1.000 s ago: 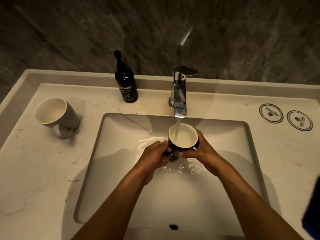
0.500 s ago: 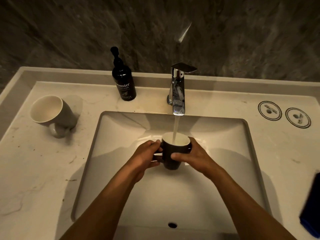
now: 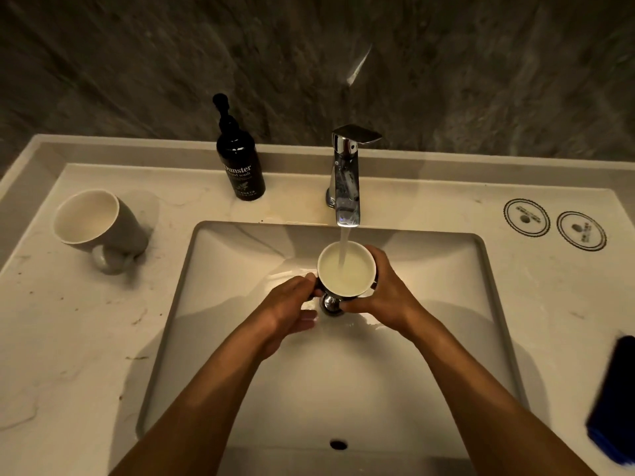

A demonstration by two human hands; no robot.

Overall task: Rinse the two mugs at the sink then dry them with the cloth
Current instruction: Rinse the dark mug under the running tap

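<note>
Left hand (image 3: 288,305) pinches the dark mug (image 3: 346,269) at its handle side, right hand (image 3: 385,290) wraps the wall; mug upright under the tap (image 3: 347,176) stream, over the sink (image 3: 240,269), filling. Likely ceramic: rigid, chippable, wet-slick, heavier full, so grip body plus handle. Grey mug (image 3: 98,228) lies tipped on the counter, left.

dark mug (image 3: 345,269) under the tap, cream-white inside, outside near black. second mug (image 3: 99,228) near the counter's left edge, grey outside, off-white inside. counter (image 3: 68,338) pale cream marble with faint veins and brown specks. sink (image 3: 343,372) white. bottle (image 3: 240,166) black, white lettering. faucet (image 3: 347,187) shiny chrome. cloth (image 3: 615,403) at the right edge, dark blue. two round black-and-white stickers (image 3: 526,218) by the back right corner. wall (image 3: 446,80) dark grey, mottled.
</note>
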